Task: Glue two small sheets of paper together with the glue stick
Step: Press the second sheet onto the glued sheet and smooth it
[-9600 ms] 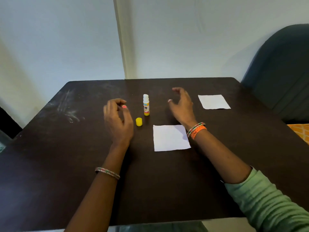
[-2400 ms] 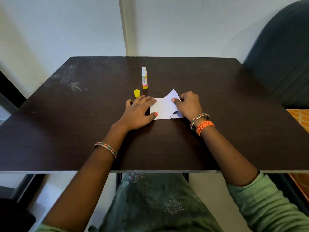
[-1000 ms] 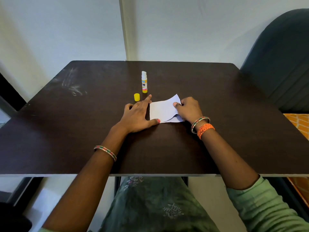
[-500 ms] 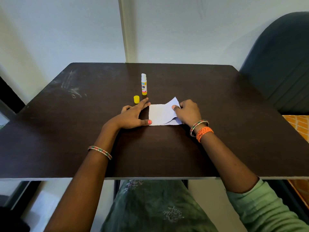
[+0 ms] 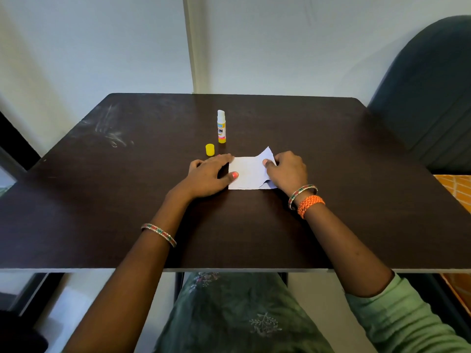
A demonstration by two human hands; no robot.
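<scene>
Two small white sheets lie stacked at the middle of the dark table point(image 5: 102, 200). The upper sheet point(image 5: 248, 171) is flat at its left side and its far right corner is raised. My right hand point(image 5: 286, 171) pinches that raised right edge. My left hand point(image 5: 209, 177) lies flat at the left edge, thumb pressing on the paper. A sliver of the lower sheet point(image 5: 269, 186) shows under the lifted part. The glue stick point(image 5: 221, 126) stands upright and uncapped just behind the paper, with its yellow cap point(image 5: 210, 149) beside it.
A dark green padded chair point(image 5: 428, 98) stands at the table's right rear corner. A white wall runs behind the far edge. Pale scuff marks point(image 5: 112, 133) show on the left of the tabletop. The near table edge is over my lap.
Since one second ago, my left hand has slid a little to the left along the paper's edge. My right hand keeps its hold on the raised right corner.
</scene>
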